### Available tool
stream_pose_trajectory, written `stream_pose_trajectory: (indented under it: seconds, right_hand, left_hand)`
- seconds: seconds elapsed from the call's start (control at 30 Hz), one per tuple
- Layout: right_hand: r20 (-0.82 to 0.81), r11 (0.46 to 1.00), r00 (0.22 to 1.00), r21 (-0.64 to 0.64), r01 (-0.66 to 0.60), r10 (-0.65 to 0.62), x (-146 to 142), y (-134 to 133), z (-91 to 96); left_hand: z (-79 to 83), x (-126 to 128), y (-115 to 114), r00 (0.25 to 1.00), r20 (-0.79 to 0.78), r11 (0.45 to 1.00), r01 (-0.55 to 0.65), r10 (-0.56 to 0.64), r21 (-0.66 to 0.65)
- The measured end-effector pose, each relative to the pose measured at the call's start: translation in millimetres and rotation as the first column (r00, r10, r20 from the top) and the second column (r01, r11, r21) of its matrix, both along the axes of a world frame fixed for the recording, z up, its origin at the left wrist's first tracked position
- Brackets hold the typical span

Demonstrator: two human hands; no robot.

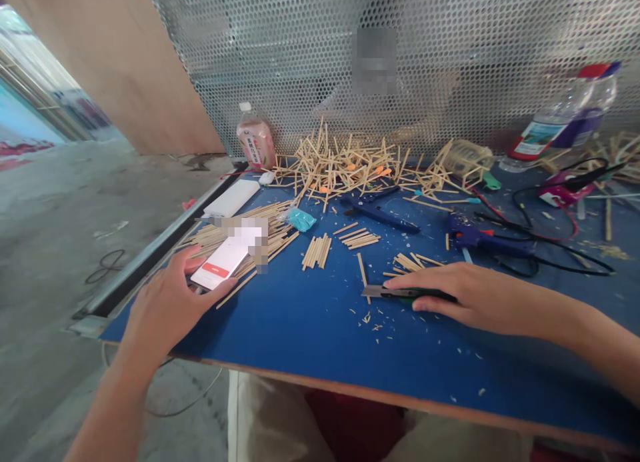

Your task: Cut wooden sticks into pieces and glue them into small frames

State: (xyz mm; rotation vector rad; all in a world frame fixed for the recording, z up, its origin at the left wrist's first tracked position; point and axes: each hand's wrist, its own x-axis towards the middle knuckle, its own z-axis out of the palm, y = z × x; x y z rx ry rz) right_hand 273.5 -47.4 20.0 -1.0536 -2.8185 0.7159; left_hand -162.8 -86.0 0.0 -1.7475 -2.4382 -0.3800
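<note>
My left hand (167,305) grips the near end of a white phone (223,261) with a red band on its screen. The phone lies on a pile of thin wooden sticks (240,239) at the left of the blue table (310,335). My right hand (463,295) rests on the table, fingers closed along a dark utility knife (395,292) whose blade tip points left. Short cut sticks (316,251) lie in small bundles between the two hands.
A big heap of sticks (340,165) lies at the back by the perforated metal screen (400,55). Also there: blue pliers (377,212), a blue glue gun (483,239) with black cables, a white power bank (233,199), a pink drink bottle (255,142), bottles at right (560,119).
</note>
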Motion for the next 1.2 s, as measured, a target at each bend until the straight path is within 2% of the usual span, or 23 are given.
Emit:
stream_pose_trajectory:
  seconds: [0.17, 0.27, 0.33, 0.37, 0.47, 0.53, 0.57, 0.63, 0.73, 0.8, 0.83, 0.9, 1.0, 1.1, 1.2]
  right_hand:
    - [-0.020, 1.000, 1.000, 0.016, -0.015, 0.016, 0, 0, -1.2]
    - [-0.039, 1.000, 0.999, 0.015, -0.010, 0.010, 0, 0, -1.4]
    - [-0.038, 1.000, 0.999, 0.009, -0.007, 0.008, 0, 0, -1.6]
    - [-0.036, 1.000, 0.999, 0.006, -0.009, 0.009, 0, 0, -1.8]
    - [-0.039, 1.000, 0.999, 0.016, -0.026, 0.027, 1, 0, -2.4]
    - [-0.047, 0.999, 0.998, 0.036, -0.036, 0.038, 1, 0, -2.4]
    - [-0.047, 0.998, 0.998, 0.046, -0.039, 0.042, 0, -1, -2.2]
    - [-0.040, 0.997, 0.998, 0.064, -0.046, 0.049, 0, -2, -1.2]
    - [-0.037, 0.994, 0.997, 0.088, -0.059, 0.063, 0, -3, 0.6]
    - [-0.030, 0.992, 0.997, 0.110, -0.065, 0.069, 1, -3, 0.7]
    - [-0.017, 0.989, 0.997, 0.131, -0.067, 0.070, 1, -3, 0.1]
    - [0.021, 0.978, 0.998, 0.194, -0.070, 0.067, 2, -3, -2.3]
    - [0.050, 0.956, 0.996, 0.280, -0.085, 0.074, 4, -2, -7.0]
    - [0.035, 0.952, 0.996, 0.294, -0.088, 0.081, 4, 0, -9.0]
    - [0.036, 0.961, 0.996, 0.262, -0.090, 0.083, 3, -1, -7.4]
  left_hand:
    - [13.6, 7, -2, 0.998, -0.053, 0.998, 0.012, -0.016, -0.062]
    - [27.9, 15, -2, 0.991, -0.133, 0.999, 0.031, -0.028, 0.017]
    - [41.3, 28, -2, 0.983, -0.154, 0.987, 0.118, -0.100, 0.112]
    - [48.5, 39, -2, 0.972, -0.136, 0.969, 0.209, -0.191, 0.134]
    - [66.6, 82, 6, 0.864, -0.003, 0.852, 0.497, -0.504, 0.163]
    - [71.9, 115, 21, 0.777, -0.017, 0.770, 0.627, -0.630, 0.115]
    - [72.0, 130, 31, 0.709, -0.069, 0.705, 0.705, -0.701, 0.079]
    - [68.0, 156, 54, 0.527, -0.176, 0.534, 0.845, -0.832, 0.006]
    - [55.4, 179, 87, 0.223, -0.247, 0.270, 0.946, -0.943, -0.176]
    - [45.0, 185, 101, 0.086, -0.250, 0.151, 0.956, -0.965, -0.253]
    - [39.6, 186, 104, 0.044, -0.246, 0.113, 0.955, -0.968, -0.274]
    - [29.2, 186, 107, -0.001, -0.250, 0.072, 0.957, -0.968, -0.282]
    - [16.1, 186, 107, -0.003, -0.275, 0.069, 0.965, -0.961, -0.251]
    - [7.0, 188, 108, 0.020, -0.244, 0.075, 0.973, -0.969, -0.217]
    - [1.1, 191, 109, 0.064, -0.124, 0.079, 0.990, -0.990, -0.117]
